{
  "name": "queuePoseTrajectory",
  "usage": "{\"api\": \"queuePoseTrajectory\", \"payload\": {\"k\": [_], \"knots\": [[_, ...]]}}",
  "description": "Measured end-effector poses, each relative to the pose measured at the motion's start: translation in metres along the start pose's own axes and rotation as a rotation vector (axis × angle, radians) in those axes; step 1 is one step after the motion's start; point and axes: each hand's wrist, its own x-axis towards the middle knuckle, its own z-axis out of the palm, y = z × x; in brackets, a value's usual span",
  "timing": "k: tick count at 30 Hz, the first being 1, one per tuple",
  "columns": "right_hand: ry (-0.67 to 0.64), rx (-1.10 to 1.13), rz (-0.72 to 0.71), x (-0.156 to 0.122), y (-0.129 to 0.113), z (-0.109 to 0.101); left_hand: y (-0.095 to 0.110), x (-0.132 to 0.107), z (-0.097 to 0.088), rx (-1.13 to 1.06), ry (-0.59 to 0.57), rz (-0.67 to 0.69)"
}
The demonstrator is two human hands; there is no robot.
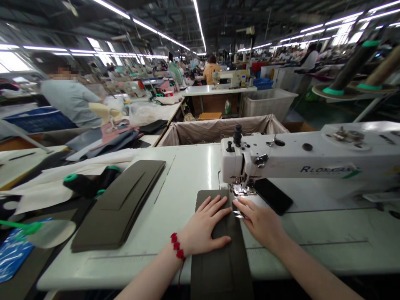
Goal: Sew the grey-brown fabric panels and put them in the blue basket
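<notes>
While the desk (pixel 175 216) bears a sewing machine (pixel 281 154) and stacked dark panels (pixel 118 208), one panel (pixel 215 271), apparently unfinished, lies by the presser foot (pixel 244 188) under the flat, spread left hand (pixel 204 227); the right hand (pixel 264 225) pinches a small metal tool (pixel 239 215).

The left hand (pixel 204 227) lies palm down, fingers spread forward, thumb stretched out to the right. The right hand (pixel 264 225) reaches inward with fingers close together, their tips near the left's. Both bare forearms (pixel 154 268) slant toward each other.
</notes>
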Motion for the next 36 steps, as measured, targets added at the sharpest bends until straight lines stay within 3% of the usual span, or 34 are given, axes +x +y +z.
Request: {"api": "queuePoseTrajectory", "payload": {"k": [28,36], "knots": [[-0.019,-0.077,-0.009,-0.003,-0.002,-0.005,-0.009,0.004,0.004,0.106,-0.018,0.036],[0.005,-0.076,-0.020,-0.001,-0.003,-0.004,-0.010,0.002,0.000,0.106,-0.005,0.148]]}}
